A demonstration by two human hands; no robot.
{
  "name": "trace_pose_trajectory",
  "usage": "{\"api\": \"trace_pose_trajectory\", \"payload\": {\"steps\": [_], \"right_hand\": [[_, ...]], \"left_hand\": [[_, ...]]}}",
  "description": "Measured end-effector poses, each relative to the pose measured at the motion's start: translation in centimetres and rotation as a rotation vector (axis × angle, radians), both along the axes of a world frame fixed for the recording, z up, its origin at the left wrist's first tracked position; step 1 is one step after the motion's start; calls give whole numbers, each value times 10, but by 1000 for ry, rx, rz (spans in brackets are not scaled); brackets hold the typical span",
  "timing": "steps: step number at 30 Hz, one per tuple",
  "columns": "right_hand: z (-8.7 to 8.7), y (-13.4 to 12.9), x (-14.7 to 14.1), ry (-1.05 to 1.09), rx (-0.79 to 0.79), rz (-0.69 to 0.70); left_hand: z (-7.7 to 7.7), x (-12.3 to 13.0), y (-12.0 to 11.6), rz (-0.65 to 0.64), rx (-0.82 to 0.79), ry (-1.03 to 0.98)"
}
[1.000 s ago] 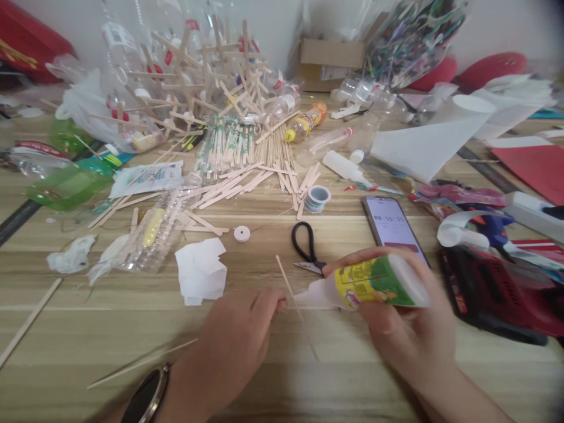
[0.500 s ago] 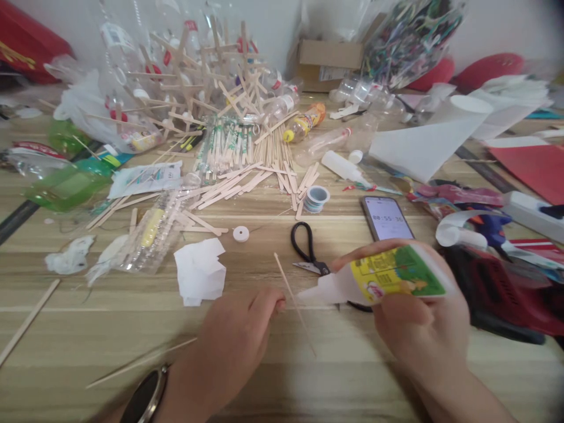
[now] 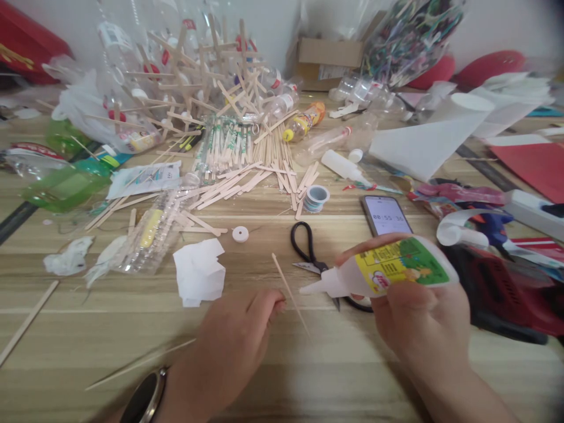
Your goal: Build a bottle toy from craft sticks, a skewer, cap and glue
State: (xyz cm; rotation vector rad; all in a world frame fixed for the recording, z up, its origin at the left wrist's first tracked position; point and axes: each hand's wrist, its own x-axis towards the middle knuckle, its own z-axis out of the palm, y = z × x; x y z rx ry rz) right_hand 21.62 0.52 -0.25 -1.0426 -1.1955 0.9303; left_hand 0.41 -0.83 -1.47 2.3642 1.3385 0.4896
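Note:
My left hand (image 3: 249, 326) comes in from the lower left with its fingers pinched on a thin wooden stick (image 3: 288, 286), which slants upright just past the fingertips. Wrapped in my right hand (image 3: 423, 320) is a glue bottle (image 3: 392, 270) with a yellow and green label, tipped on its side. Its narrow white nozzle points left and ends a short gap from the stick. Black-handled scissors (image 3: 304, 241) lie partly under the bottle. To the left of the stick is a torn piece of white paper (image 3: 200, 273).
A phone (image 3: 386, 215) showing a timer lies beyond the bottle. Spools (image 3: 316, 198), loose craft sticks (image 3: 229, 188) and plastic bottles fill the back. More single sticks (image 3: 29, 323) lie at the left; a red and black tool (image 3: 502, 294) stands at the right.
The glue bottle has drawn back slightly to the right, its nozzle now apart from the stick. The stick has shifted a little, and my left hand is almost still.

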Motion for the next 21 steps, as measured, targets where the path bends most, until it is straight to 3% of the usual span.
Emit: {"api": "trace_pose_trajectory", "payload": {"steps": [10,21], "right_hand": [[5,0,-5,-64,49,37],[9,-2,-7,-287,127,8]], "left_hand": [[1,0,-1,13,33,-18],[-1,1,0,-6,26,-1]]}}
